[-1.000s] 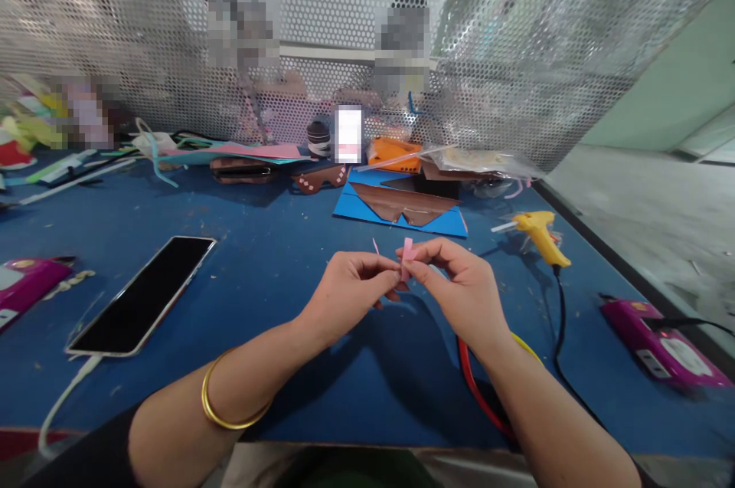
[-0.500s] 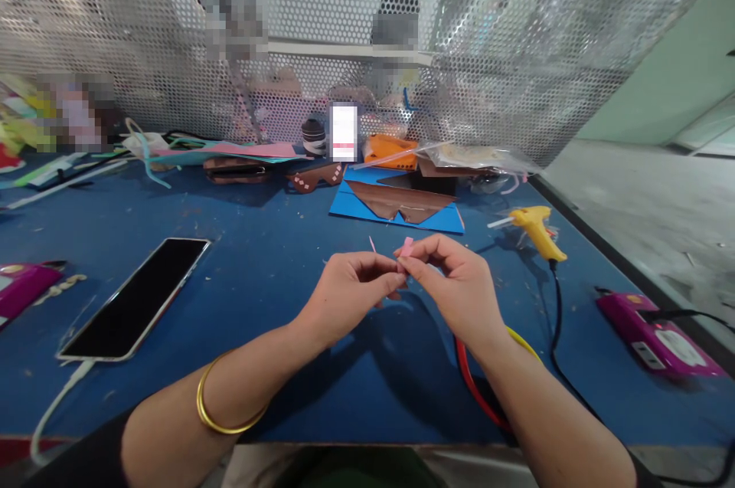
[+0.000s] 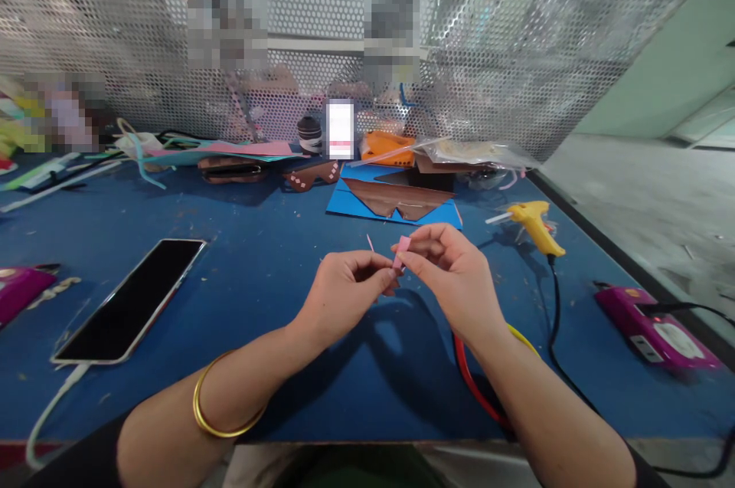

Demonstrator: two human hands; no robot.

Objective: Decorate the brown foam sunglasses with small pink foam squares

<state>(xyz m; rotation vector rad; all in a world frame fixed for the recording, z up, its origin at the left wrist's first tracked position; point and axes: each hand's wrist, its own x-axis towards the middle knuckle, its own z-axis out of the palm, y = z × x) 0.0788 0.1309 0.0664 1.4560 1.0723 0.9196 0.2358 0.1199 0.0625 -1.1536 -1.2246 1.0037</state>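
Note:
A small pink strip (image 3: 403, 249) is pinched between the fingertips of both hands above the blue table. My left hand (image 3: 350, 289) grips its lower end with thumb and fingers. My right hand (image 3: 453, 273) holds the upper part between thumb and index finger. A thin pink sliver (image 3: 370, 243) sticks up just behind my left fingers; its lower end is hidden. Beyond the hands, a brown glasses-shaped piece (image 3: 396, 199) rests on a blue sheet (image 3: 338, 204).
A phone (image 3: 132, 300) with a white cable lies at left. To the right are a yellow glue gun (image 3: 537, 227) and a magenta power strip (image 3: 660, 327). Brown glasses (image 3: 310, 176), an orange object (image 3: 387, 149) and plastic bags (image 3: 476, 155) line the mesh screen (image 3: 321, 5).
More of the pink strip shows between my fingertips. My right fingers have shifted slightly and spread a little from my left ones. The view has moved slightly.

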